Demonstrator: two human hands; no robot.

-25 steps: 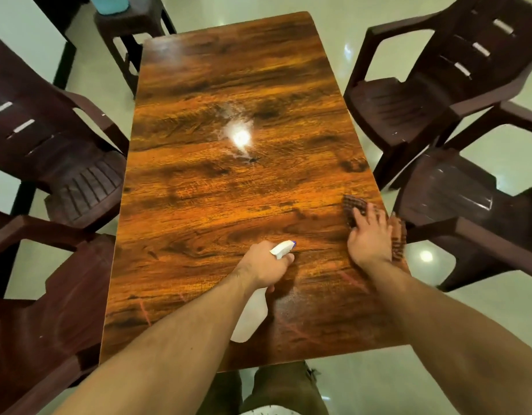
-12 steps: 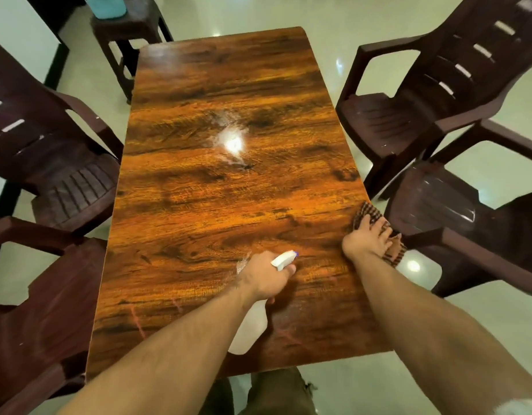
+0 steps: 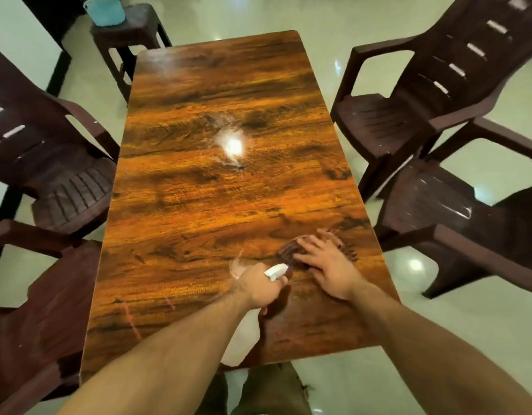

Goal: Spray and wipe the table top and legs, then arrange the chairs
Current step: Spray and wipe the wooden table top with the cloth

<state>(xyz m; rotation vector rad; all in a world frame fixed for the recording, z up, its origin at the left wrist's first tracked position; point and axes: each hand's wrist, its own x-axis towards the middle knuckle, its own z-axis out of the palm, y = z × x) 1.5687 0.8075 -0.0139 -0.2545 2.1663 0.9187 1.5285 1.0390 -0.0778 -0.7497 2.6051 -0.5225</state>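
While the left chairs (image 3: 58, 181) stand askew and back from the counter (image 3: 216, 211), we judge that arranging has not begun. A smeared bright patch near the counter's middle looks like spray awaiting a wipe, though glare makes that uncertain. Our left hand (image 3: 258, 287) grips the spray bottle (image 3: 276, 270), fingers curled round its neck, nozzle aimed toward the cloth, its pale body showing beneath our wrist at the near end. Just to the right, our right hand (image 3: 330, 266) presses the dark cloth (image 3: 288, 252) flat on the wood, fingers straight and spread, close to the right edge. So we place ourselves early in wiping the top. The legs are out of view, probably undone. The right chairs (image 3: 387, 121) also sit askew.
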